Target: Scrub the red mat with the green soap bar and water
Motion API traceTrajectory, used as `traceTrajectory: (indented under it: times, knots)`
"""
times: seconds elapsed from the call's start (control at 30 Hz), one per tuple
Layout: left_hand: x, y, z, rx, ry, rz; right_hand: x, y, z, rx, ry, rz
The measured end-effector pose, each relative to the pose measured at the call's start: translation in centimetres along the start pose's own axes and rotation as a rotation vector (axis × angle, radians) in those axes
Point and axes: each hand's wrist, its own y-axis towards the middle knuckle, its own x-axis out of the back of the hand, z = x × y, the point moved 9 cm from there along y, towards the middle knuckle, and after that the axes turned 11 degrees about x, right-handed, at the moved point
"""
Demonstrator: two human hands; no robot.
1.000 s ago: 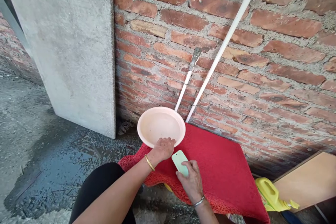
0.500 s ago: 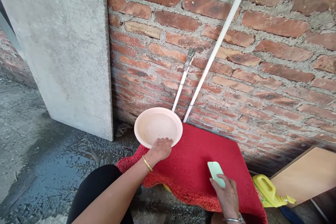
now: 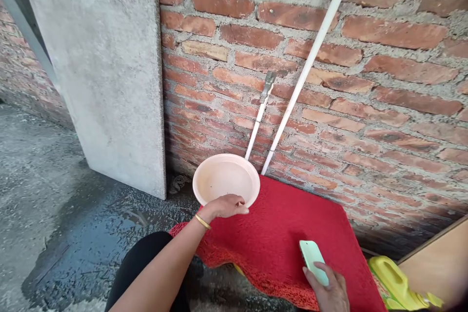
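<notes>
**Left on bowl rim, right on green brush**

Left hand (image 3: 226, 205) grips the near rim of the pale pink bowl (image 3: 225, 179), fingers curled over the edge. Bowl sits at the far left corner of the red mat (image 3: 278, 234), just below the tap (image 3: 268, 83) and white pipe (image 3: 310, 58) on the brick wall (image 3: 365, 83). Right hand (image 3: 331, 292) is closed on the mint-green brush (image 3: 313, 261), pressed to the mat's near right part. Yellow jug (image 3: 397, 285) just right of the mat. Concrete slab (image 3: 106, 78) leans left; floor (image 3: 73, 234) wet.
</notes>
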Motion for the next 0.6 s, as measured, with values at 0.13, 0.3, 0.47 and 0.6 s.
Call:
traceTrajectory:
  times: [0.13,0.3,0.47,0.6]
  knots:
    - [1.4,1.2,1.8,0.128,0.086,-0.105,0.0,-0.7,0.1,0.001,0.023,-0.017]
    - [0.4,2.4,3.5,0.237,0.208,-0.084,0.2,-1.1,0.5,0.016,0.083,-0.04]
    - [-0.5,3.0,4.5,0.279,0.28,-0.045,0.2,-1.1,0.7,0.035,0.124,-0.042]
    - [1.3,2.4,5.3,0.343,0.288,-0.147,-0.2,-1.1,0.6,0.017,0.149,-0.016]
